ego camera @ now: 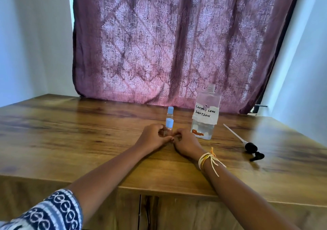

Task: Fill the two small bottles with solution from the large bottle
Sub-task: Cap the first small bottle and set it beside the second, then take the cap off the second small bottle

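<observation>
Two small clear bottles with light-blue caps stand mid-table, one behind the other. The near small bottle (169, 125) sits between my hands, its cap on. My left hand (153, 137) curls around its lower left side. My right hand (185, 142) rests on the table at its right base, fingertips touching the left hand's. The far small bottle (170, 112) stands free behind it. The large bottle (206, 113), uncapped, with a handwritten "contact lens solution" label, stands to the right; clear liquid fills its lower part.
A black pump head with its long white tube (247, 143) lies on the wooden table (70, 132) at right. A purple patterned curtain (177, 43) hangs behind the table's far edge. White walls flank both sides.
</observation>
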`<state>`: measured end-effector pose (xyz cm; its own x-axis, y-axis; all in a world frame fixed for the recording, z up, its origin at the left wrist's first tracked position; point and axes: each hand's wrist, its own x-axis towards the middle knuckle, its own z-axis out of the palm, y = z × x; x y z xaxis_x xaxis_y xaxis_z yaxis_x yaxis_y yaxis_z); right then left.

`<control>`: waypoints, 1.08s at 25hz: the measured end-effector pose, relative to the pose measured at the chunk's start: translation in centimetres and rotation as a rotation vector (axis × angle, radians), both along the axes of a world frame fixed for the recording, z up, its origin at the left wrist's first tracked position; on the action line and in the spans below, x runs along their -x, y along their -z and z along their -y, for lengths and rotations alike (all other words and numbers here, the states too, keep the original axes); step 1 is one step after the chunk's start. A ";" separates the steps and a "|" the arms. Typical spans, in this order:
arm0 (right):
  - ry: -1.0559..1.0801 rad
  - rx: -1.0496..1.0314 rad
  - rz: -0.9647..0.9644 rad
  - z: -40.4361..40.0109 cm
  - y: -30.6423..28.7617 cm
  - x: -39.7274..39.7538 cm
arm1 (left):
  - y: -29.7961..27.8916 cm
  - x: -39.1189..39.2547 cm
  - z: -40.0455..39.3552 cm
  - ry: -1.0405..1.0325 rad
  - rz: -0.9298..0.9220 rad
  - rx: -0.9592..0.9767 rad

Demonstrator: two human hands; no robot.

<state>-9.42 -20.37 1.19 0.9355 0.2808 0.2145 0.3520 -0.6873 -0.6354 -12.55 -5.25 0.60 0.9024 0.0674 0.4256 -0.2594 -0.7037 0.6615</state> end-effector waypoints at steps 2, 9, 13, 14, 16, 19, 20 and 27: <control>-0.003 -0.043 -0.041 0.4 0.1 -0.1 | 0.2 -0.1 -0.5 0.052 -0.017 0.031; 0.020 -0.672 0.104 0.1 -1.7 0.5 | 0.5 0.0 -1.0 0.098 -0.056 0.130; -0.133 -0.657 0.095 -0.4 -2.2 1.4 | 0.5 0.1 -1.1 0.109 -0.043 0.127; -0.134 -0.634 0.103 -0.6 -2.2 1.5 | 0.5 0.2 -1.0 0.119 -0.036 0.116; -0.141 -0.615 0.134 -0.8 -2.2 1.6 | 0.5 0.4 -1.0 0.146 -0.030 0.104; -0.151 -0.601 0.172 -0.4 -2.2 1.6 | 0.6 0.3 -1.2 0.176 -0.024 0.103; -0.149 -0.594 0.179 -0.3 -2.2 1.7 | 0.6 0.3 -1.1 0.180 -0.025 0.117; -0.134 -0.592 0.178 -0.7 -2.1 2.1 | 0.4 0.9 -0.9 0.155 0.066 0.224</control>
<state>-11.54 -19.71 3.28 0.8362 0.1792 0.5183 0.5458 -0.1797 -0.8184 -13.41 -4.34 0.20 0.8802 0.0298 0.4736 -0.4001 -0.4902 0.7744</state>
